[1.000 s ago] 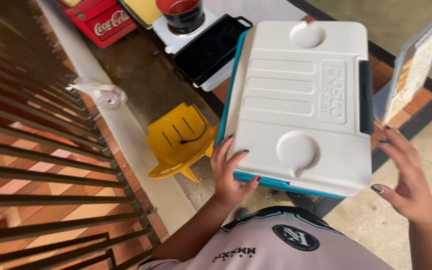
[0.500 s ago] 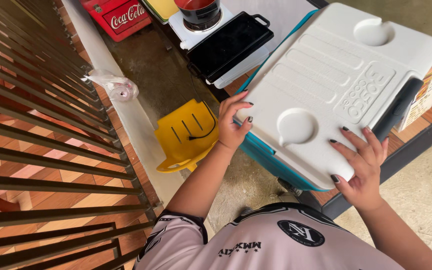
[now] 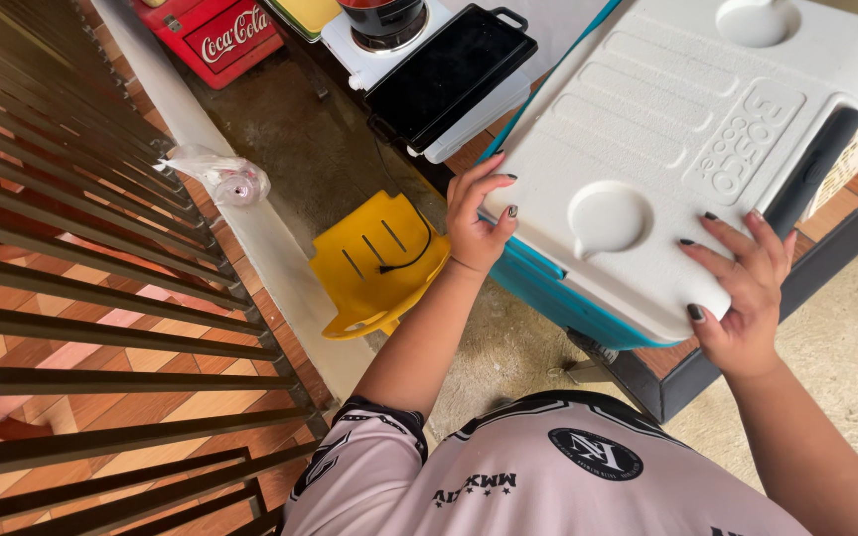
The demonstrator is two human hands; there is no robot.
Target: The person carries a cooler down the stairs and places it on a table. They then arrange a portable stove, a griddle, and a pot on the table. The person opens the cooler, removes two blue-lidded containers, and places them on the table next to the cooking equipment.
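Observation:
A teal cooler box with a white lid (image 3: pixel 677 129) stands tilted before me, its lid moulded with round cup hollows. My left hand (image 3: pixel 479 218) grips the lid's near left edge, fingers curled over the rim. My right hand (image 3: pixel 742 288) presses on the lid's near right corner, fingers spread on top and thumb under the edge. The teal body (image 3: pixel 558 298) shows below the lid between my hands. Both hands have dark nails.
A yellow plastic chair (image 3: pixel 374 263) lies on the concrete floor left of the cooler. A black tray on a white box (image 3: pixel 449 74), a red crate (image 3: pixel 215 35), a small bag (image 3: pixel 230 179) and a dark metal railing (image 3: pixel 81 258) surround it.
The cooler has swung and now sits more to the right. My left hand has stayed on the lid's edge, while my right hand came down from the air onto its near right corner.

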